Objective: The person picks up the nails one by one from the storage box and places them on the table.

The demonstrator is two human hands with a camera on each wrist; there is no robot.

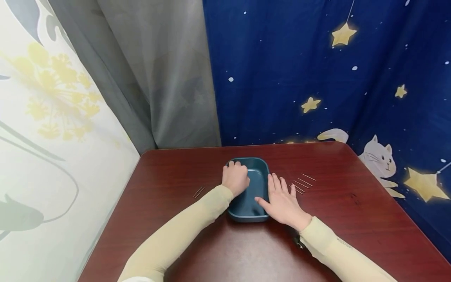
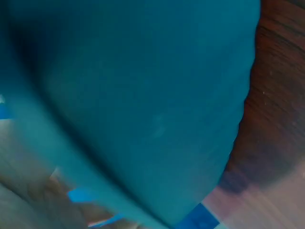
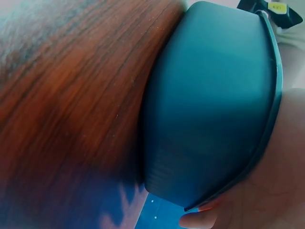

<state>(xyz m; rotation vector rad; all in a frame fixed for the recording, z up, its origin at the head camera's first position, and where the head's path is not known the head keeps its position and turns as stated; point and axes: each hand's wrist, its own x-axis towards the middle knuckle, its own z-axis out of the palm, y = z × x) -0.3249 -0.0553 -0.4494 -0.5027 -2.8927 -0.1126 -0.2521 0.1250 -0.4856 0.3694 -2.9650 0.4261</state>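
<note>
A dark teal rectangular tub (image 1: 255,188) with rounded corners stands on the table. My left hand (image 1: 235,179) grips its left rim with curled fingers. Along the right rim lies my right hand (image 1: 283,201), its fingers straight and its thumb over the inner side. The left wrist view is filled by the tub's outer wall (image 2: 152,95), blurred. In the right wrist view the tub's side wall (image 3: 205,100) rises from the table, with the right hand (image 3: 252,200) at its rim. The part of the tub under the left hand is hidden.
Several thin light sticks (image 1: 302,183) lie right of the right hand. A few more thin sticks (image 1: 199,192) lie left of the tub. The reddish-brown table (image 1: 169,172) ends at grey curtains (image 1: 179,78) and a blue star-patterned curtain (image 1: 275,70).
</note>
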